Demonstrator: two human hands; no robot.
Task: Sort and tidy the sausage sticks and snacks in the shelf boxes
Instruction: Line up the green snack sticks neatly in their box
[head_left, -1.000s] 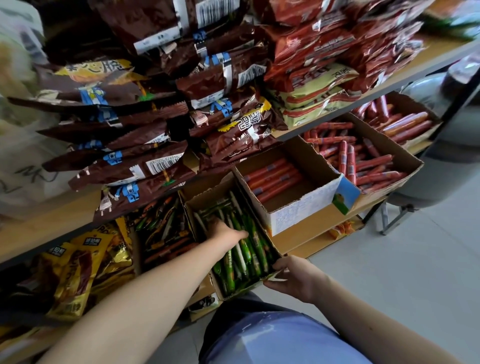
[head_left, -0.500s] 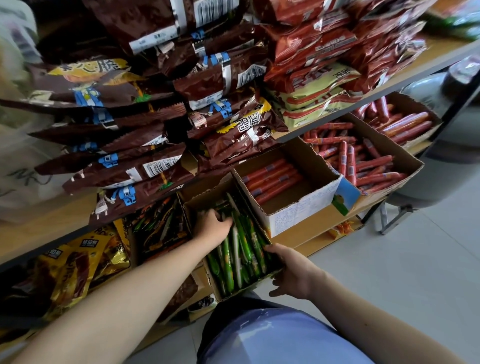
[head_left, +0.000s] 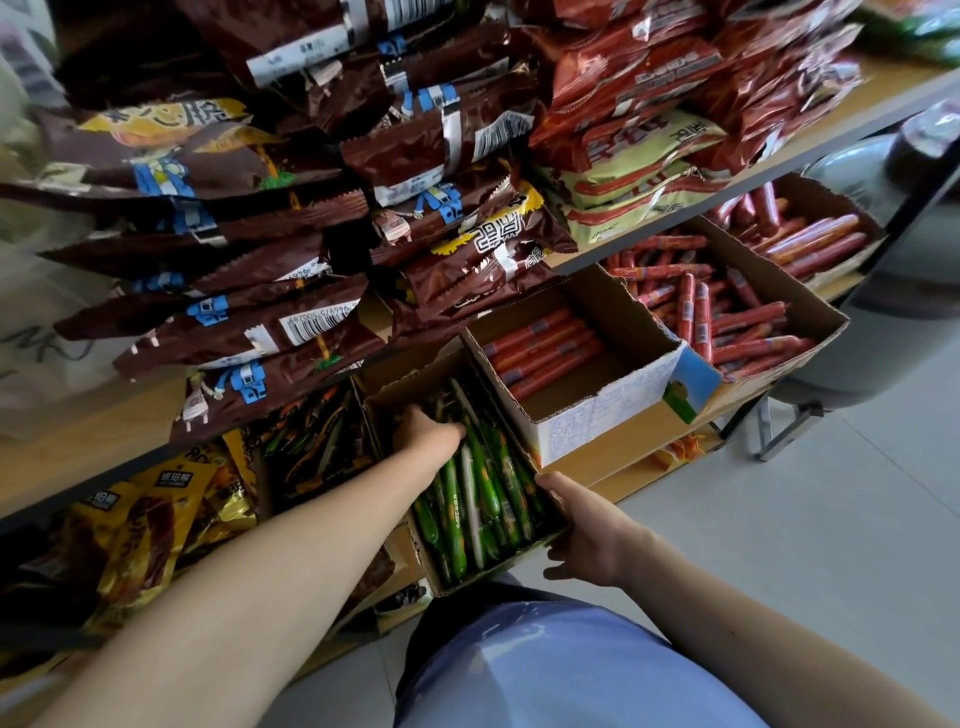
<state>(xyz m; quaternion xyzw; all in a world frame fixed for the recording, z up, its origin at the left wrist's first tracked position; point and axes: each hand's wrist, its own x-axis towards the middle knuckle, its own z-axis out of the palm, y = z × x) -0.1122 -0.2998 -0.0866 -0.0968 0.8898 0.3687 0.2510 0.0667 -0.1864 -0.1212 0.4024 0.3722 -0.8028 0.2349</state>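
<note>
A cardboard box (head_left: 387, 408) on the lower shelf holds several green sausage sticks (head_left: 480, 493) lying lengthwise. My left hand (head_left: 428, 431) reaches into the box's far half, its fingers curled down among the green sticks; its fingertips are hidden. My right hand (head_left: 589, 530) grips the box's near right corner, thumb on the rim. To the right, a second box (head_left: 602, 421) holds a row of red sausage sticks (head_left: 545, 348), and a larger box (head_left: 810, 306) holds a loose heap of red sticks (head_left: 727, 322).
Brown snack bags (head_left: 270, 249) and red bags (head_left: 649, 67) pile on the upper shelf and overhang the boxes. Orange-green sticks (head_left: 311, 447) and yellow packets (head_left: 150, 519) lie left of the green box. Grey floor (head_left: 779, 545) spreads on the right.
My left hand moved further back into the green-stick box. My right hand shifted up to grip the box's right corner, and the box slid slightly out.
</note>
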